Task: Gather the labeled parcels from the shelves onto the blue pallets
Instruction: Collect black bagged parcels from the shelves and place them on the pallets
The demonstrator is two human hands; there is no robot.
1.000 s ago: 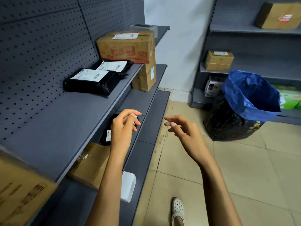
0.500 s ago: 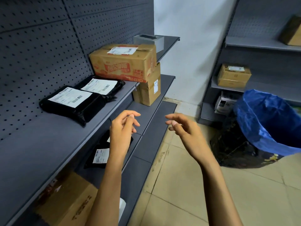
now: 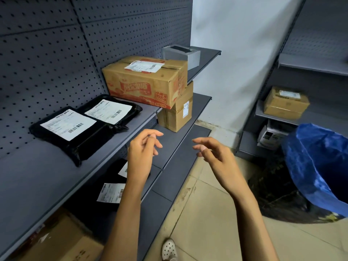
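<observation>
Two black labeled mailer bags lie on the upper grey shelf [image 3: 47,178]: the nearer bag [image 3: 71,134] and the farther bag [image 3: 111,110]. Behind them sits a printed cardboard box [image 3: 146,81] with a white label. A smaller labeled carton [image 3: 177,115] stands on the shelf below. More black bags [image 3: 111,193] lie on that lower shelf. My left hand [image 3: 141,153] and my right hand [image 3: 214,157] hover empty in front of the shelves, fingers loosely curled. No blue pallet is in view.
A grey box [image 3: 182,55] sits on the far end of the higher shelf. A brown carton [image 3: 62,240] rests on the bottom shelf. Right of me stand a blue-lined bin [image 3: 320,166] and a second shelf unit with a labeled carton [image 3: 284,102]. Tiled floor [image 3: 216,232] lies between.
The view has moved forward along the shelves, so the black bags and cartons look nearer. Both hands stay raised and empty in much the same pose.
</observation>
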